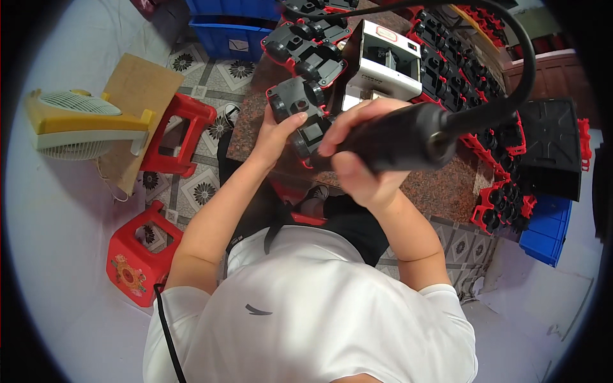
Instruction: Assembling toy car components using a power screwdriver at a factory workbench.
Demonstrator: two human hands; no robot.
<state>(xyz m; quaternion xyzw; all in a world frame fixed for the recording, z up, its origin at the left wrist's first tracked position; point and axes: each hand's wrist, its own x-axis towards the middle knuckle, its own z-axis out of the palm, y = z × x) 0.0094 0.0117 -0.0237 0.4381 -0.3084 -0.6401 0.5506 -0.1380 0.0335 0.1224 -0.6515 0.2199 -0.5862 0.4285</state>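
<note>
In my left hand [274,139] is a black plastic housing with red edges [295,94], held at the near edge of the stone-topped table. The thumb lies on top and the other fingers go underneath. My right hand [370,182] is wrapped around a black electric screwdriver [402,137], whose thick cable [527,70] loops up and away to the right. The driver's narrow end points left at the housing's lower part; whether they touch, I cannot tell. Just beyond stands a white box-shaped machine [402,73] with an opening in its top.
Similar black and red housings [313,38] lie beyond my left hand, with several more rows [447,64] along the right. A black crate [549,147] sits over a blue bin [548,230]. Blue crates [233,41], red stools [137,255] and a yellow fan [83,124] stand leftward.
</note>
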